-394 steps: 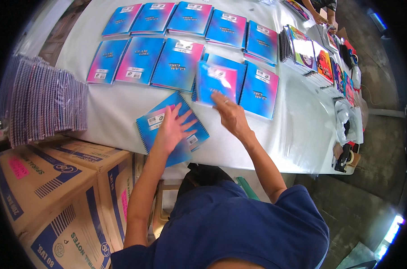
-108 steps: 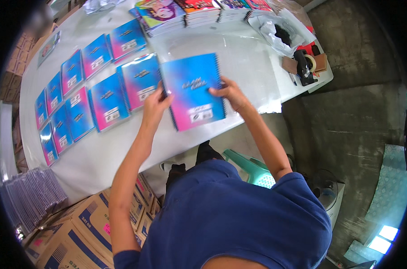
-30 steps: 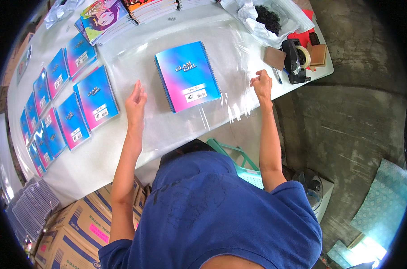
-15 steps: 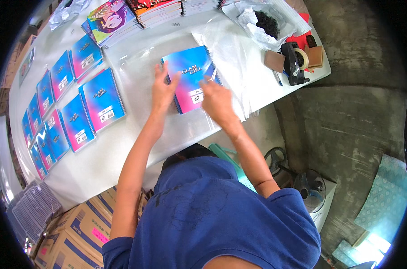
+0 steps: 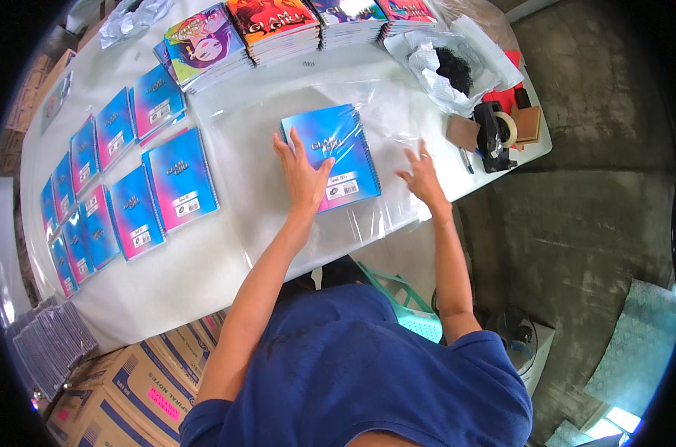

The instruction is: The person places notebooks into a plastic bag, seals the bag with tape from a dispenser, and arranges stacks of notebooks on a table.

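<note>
A blue and pink spiral notebook, perhaps several stacked, lies in front of me on a clear plastic sheet spread over the white table. My left hand rests on the cover's left half, fingers spread. Off the notebook's right side, my right hand is at the loose plastic near the table edge. Its fingers are apart, and I see nothing gripped in them. To the left, rows of matching spiral notebooks overlap one another.
Stacks of colourful notebooks line the far side. A crumpled paper wrapper holds black curly material. At the right corner sit a tape dispenser, a brown block and a pen. Cardboard boxes stand below left; a green chair is below.
My right hand has left the notebook's cover and moved right, its fingers opening out. My left hand has come from the notebook's left edge onto its cover. The view has shifted slightly.
</note>
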`<action>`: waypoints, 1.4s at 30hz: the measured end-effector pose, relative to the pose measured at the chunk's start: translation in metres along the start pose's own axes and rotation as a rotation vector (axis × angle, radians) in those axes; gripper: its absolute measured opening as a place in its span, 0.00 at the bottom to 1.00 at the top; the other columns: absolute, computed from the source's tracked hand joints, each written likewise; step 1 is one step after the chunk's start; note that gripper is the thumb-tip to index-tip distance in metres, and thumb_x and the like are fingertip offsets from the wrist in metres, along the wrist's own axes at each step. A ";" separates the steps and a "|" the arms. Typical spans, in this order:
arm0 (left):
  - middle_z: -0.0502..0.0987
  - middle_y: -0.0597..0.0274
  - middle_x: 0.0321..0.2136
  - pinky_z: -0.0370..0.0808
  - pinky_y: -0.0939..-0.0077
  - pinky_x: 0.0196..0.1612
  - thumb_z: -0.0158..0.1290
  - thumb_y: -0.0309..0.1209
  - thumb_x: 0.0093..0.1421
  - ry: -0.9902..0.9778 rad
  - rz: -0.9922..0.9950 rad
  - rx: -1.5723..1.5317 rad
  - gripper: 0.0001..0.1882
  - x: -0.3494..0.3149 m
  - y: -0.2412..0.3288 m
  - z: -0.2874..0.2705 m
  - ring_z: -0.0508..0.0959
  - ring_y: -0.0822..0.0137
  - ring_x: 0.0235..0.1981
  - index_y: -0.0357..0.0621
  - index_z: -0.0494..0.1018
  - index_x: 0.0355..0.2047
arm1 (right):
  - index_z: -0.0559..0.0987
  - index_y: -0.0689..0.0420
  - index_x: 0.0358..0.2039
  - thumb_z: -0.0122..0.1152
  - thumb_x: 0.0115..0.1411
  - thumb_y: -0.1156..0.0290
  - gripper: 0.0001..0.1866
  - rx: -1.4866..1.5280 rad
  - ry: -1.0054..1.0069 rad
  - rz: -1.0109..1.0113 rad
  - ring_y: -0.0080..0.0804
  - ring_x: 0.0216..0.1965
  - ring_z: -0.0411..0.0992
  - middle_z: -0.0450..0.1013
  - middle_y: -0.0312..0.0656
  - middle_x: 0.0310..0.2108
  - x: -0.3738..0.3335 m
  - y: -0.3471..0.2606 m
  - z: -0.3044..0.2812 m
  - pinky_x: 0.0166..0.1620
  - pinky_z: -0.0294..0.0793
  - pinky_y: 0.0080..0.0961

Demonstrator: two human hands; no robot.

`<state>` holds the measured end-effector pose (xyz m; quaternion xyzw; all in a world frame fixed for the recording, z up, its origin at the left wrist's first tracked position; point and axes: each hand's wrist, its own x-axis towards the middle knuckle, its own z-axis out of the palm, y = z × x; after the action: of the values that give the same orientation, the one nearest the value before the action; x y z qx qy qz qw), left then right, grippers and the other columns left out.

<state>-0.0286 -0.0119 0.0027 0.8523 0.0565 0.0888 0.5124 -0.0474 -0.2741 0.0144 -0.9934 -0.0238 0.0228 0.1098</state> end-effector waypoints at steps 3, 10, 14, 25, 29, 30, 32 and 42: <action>0.38 0.36 0.66 0.49 0.57 0.66 0.66 0.30 0.45 0.025 0.033 -0.019 0.52 0.005 -0.013 0.004 0.42 0.42 0.68 0.45 0.46 0.66 | 0.68 0.60 0.55 0.68 0.47 0.74 0.33 -0.047 -0.295 0.162 0.54 0.61 0.58 0.51 0.64 0.63 0.041 0.035 -0.020 0.57 0.65 0.45; 0.40 0.39 0.67 0.54 0.59 0.65 0.68 0.31 0.42 0.029 -0.001 -0.060 0.57 0.006 -0.012 0.005 0.46 0.43 0.67 0.46 0.44 0.67 | 0.77 0.55 0.40 0.68 0.40 0.77 0.22 0.259 -0.049 -0.869 0.45 0.54 0.67 0.66 0.44 0.57 0.230 -0.060 -0.055 0.57 0.64 0.35; 0.43 0.41 0.66 0.59 0.61 0.63 0.69 0.32 0.40 0.069 -0.140 0.002 0.59 0.005 -0.016 0.004 0.51 0.46 0.66 0.39 0.42 0.66 | 0.78 0.58 0.30 0.66 0.46 0.76 0.09 0.362 -0.268 -0.818 0.42 0.45 0.72 0.77 0.41 0.40 0.296 -0.101 -0.011 0.49 0.68 0.34; 0.59 0.44 0.60 0.62 0.64 0.61 0.67 0.32 0.44 -0.018 -0.145 -0.078 0.55 0.006 -0.015 -0.002 0.63 0.52 0.60 0.33 0.43 0.65 | 0.77 0.57 0.42 0.60 0.59 0.59 0.16 0.601 -0.624 -0.595 0.28 0.44 0.70 0.75 0.36 0.40 0.285 -0.034 0.012 0.49 0.67 0.31; 0.59 0.44 0.60 0.61 0.64 0.61 0.65 0.30 0.45 -0.046 -0.167 -0.136 0.54 0.007 -0.005 -0.005 0.63 0.52 0.60 0.33 0.43 0.65 | 0.79 0.59 0.38 0.62 0.57 0.62 0.14 0.783 -0.372 -0.467 0.24 0.40 0.70 0.74 0.34 0.32 0.291 -0.049 0.016 0.49 0.67 0.25; 0.58 0.44 0.60 0.60 0.64 0.62 0.65 0.29 0.45 -0.041 -0.184 -0.152 0.54 0.005 -0.005 -0.008 0.63 0.52 0.60 0.33 0.43 0.65 | 0.79 0.59 0.35 0.61 0.57 0.65 0.11 0.920 -0.364 -0.545 0.23 0.38 0.70 0.74 0.33 0.30 0.284 -0.056 0.006 0.48 0.67 0.25; 0.58 0.44 0.60 0.60 0.65 0.62 0.65 0.28 0.45 -0.048 -0.200 -0.194 0.53 0.004 -0.005 -0.009 0.62 0.53 0.61 0.34 0.43 0.65 | 0.79 0.60 0.31 0.61 0.57 0.68 0.08 0.999 -0.444 -0.611 0.22 0.35 0.71 0.74 0.32 0.28 0.281 -0.053 -0.001 0.45 0.68 0.23; 0.53 0.46 0.63 0.55 0.65 0.64 0.63 0.34 0.51 -0.043 -0.047 -0.209 0.50 0.000 -0.036 0.001 0.55 0.56 0.64 0.33 0.42 0.65 | 0.79 0.60 0.31 0.61 0.55 0.76 0.04 0.759 0.365 -0.509 0.31 0.31 0.73 0.76 0.41 0.30 0.247 -0.064 0.012 0.39 0.72 0.24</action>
<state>-0.0288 0.0035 -0.0294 0.7942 0.0558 0.0641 0.6017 0.1962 -0.1965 0.0065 -0.8339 -0.2360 -0.1721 0.4683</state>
